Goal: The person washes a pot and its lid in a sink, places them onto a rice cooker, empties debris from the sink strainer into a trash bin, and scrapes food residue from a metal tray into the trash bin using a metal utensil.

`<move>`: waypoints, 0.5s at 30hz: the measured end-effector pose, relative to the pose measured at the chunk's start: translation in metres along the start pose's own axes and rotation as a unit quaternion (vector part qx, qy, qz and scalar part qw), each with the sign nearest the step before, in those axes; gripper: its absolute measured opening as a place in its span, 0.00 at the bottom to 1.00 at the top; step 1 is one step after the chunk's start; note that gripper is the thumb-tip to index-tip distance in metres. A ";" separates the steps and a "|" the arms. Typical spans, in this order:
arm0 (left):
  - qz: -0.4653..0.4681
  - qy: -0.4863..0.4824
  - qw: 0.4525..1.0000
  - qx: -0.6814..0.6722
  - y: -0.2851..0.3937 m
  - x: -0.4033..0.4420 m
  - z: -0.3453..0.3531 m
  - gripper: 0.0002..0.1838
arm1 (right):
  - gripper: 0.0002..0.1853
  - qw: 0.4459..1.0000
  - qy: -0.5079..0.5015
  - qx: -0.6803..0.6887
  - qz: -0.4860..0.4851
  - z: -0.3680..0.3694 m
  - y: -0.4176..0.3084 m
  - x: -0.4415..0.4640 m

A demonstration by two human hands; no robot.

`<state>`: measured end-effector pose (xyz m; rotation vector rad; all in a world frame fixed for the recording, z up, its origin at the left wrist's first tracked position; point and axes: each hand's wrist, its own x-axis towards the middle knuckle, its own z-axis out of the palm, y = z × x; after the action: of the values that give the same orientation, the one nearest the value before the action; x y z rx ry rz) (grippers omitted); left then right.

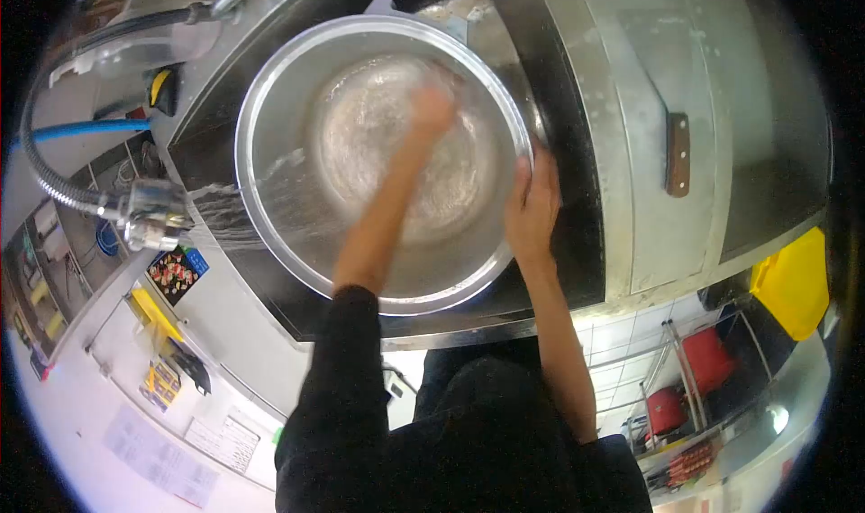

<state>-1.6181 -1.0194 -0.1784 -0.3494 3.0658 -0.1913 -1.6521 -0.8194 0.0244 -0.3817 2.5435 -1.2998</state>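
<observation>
A large round metal basin [288, 153] sits tilted or level, I cannot tell which, inside the dark sink [577, 198]. My left hand [433, 110] is down inside it, close to the bottom, and smeared by motion. Whether those fingers hold anything is hidden by the blur. On the basin's right rim, my right hand [533, 208] has its fingers wrapped over the edge. Water streams from the faucet head [155, 216] on the left, across the basin's near-left side. Some water glistens on the basin's bottom.
A knife with a brown wooden handle [678, 154] lies on the steel counter [622, 144] at right. The flexible faucet hose [40, 153] arcs along the left. A yellow plastic piece [793, 283] and red items [707, 360] on a rack stand at lower right.
</observation>
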 end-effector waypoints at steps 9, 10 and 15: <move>-0.214 -0.335 0.917 -0.032 -0.119 -0.247 -0.009 0.24 | 0.22 0.997 0.032 -0.065 0.001 0.006 0.000 -0.003; -0.135 -0.376 0.913 -0.085 -0.080 -0.278 -0.014 0.23 | 0.22 0.996 0.046 -0.077 -0.013 0.009 0.001 -0.005; -0.147 -0.110 0.864 -0.469 0.096 -0.136 -0.054 0.17 | 0.22 0.998 0.024 -0.058 -0.007 0.017 -0.005 -0.007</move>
<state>-1.5106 -0.8898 -0.1328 -0.7893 2.6074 1.2649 -1.6396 -0.8325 0.0198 -0.3957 2.6680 -1.1837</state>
